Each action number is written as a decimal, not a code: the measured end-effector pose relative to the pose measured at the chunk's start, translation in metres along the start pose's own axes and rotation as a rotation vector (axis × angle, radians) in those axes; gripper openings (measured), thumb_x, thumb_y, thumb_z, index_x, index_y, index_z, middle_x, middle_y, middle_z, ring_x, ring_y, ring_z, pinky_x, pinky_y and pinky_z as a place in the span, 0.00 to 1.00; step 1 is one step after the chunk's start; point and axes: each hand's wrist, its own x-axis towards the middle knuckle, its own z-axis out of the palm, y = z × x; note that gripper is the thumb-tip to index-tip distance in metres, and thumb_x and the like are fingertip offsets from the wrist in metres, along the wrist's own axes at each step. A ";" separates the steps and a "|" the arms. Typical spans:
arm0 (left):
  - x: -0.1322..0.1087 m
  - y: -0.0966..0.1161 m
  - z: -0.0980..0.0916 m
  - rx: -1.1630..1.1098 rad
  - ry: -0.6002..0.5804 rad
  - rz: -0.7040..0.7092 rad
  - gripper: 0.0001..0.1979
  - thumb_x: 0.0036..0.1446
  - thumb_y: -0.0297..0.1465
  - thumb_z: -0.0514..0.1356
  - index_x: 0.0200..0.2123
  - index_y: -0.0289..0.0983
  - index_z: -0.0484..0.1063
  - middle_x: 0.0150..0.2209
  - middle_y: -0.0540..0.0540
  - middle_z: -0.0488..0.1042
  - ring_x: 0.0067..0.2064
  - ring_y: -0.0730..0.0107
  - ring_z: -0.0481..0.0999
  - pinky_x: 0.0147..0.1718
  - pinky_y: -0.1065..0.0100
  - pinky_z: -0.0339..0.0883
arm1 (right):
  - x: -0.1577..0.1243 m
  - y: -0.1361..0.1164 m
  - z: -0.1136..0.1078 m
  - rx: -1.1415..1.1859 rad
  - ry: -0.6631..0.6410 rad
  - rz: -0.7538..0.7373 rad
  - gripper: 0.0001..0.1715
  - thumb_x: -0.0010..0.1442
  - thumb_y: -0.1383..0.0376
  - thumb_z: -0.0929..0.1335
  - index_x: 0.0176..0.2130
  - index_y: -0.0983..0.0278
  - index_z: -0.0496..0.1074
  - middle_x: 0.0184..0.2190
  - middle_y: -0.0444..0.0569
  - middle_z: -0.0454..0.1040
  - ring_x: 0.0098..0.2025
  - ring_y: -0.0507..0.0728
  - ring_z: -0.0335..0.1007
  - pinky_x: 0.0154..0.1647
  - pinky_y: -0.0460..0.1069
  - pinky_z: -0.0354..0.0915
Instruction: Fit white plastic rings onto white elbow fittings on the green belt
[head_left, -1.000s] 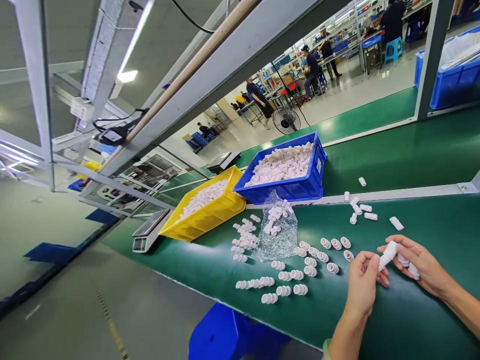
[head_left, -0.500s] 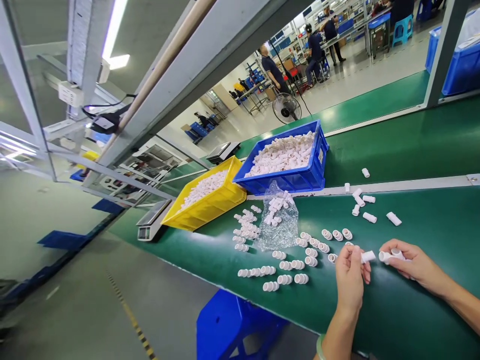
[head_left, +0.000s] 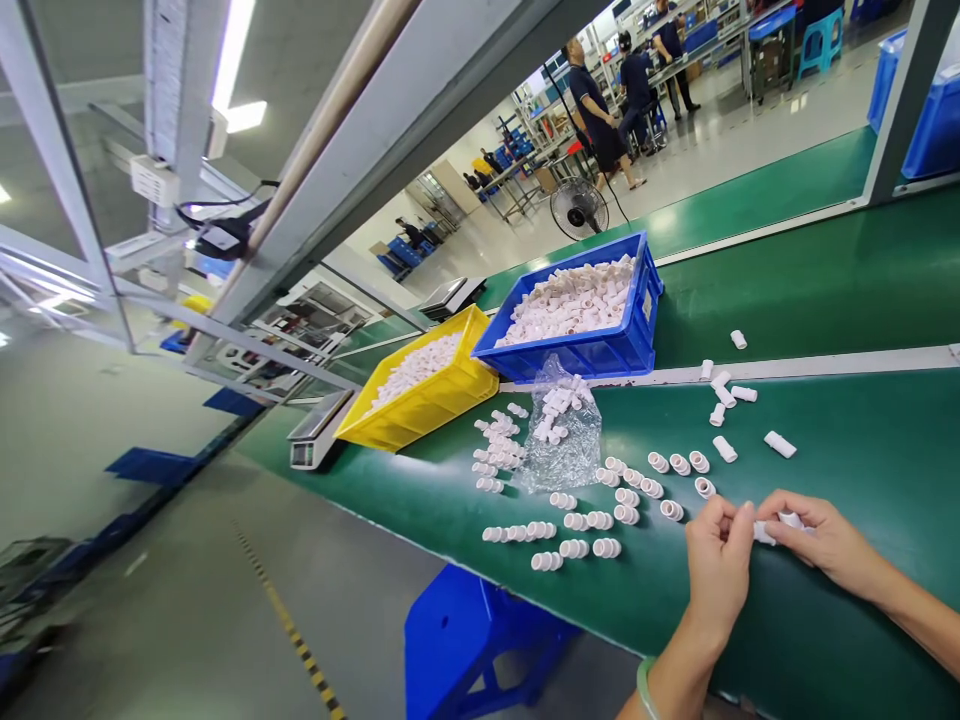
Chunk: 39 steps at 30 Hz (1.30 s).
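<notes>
My left hand and my right hand meet over the green belt near its front edge. Both are pinched shut on small white plastic tube pieces, which show between the fingertips. Several more white caps lie in rows on the belt just left of my left hand. A few loose tubes lie beyond my hands. A clear plastic bag with white pieces sits further left.
A blue bin and a yellow bin, both full of white pieces, stand at the back left, with a scale beside them. A blue stool stands under the belt's edge. People work at benches far behind, near a fan.
My hands have come together, joining the white piece in the left with the one in the right. The view has shifted slightly; a person in the background has walked right.
</notes>
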 end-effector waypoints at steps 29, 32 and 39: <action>-0.042 -0.075 -0.075 0.284 0.373 0.010 0.18 0.62 0.38 0.60 0.53 0.40 0.74 0.53 0.39 0.75 0.54 0.56 0.75 0.55 0.57 0.69 | 0.038 0.016 -0.013 -0.945 0.304 -0.245 0.24 0.69 0.46 0.57 0.51 0.57 0.70 0.51 0.50 0.73 0.41 0.60 0.74 0.31 0.52 0.67; -0.049 -0.078 -0.070 0.397 0.473 0.120 0.18 0.62 0.35 0.60 0.55 0.41 0.71 0.53 0.39 0.74 0.55 0.57 0.74 0.53 0.57 0.70 | 0.058 0.005 -0.011 -1.027 0.168 -0.279 0.22 0.70 0.51 0.57 0.55 0.55 0.69 0.51 0.49 0.72 0.45 0.60 0.73 0.30 0.51 0.66; -0.066 -0.070 -0.042 0.729 0.526 0.598 0.20 0.57 0.23 0.60 0.53 0.41 0.70 0.50 0.39 0.73 0.53 0.57 0.72 0.49 0.57 0.71 | 0.086 -0.003 -0.006 -1.131 -0.077 -0.245 0.20 0.68 0.59 0.59 0.54 0.52 0.71 0.42 0.49 0.70 0.39 0.60 0.72 0.26 0.49 0.61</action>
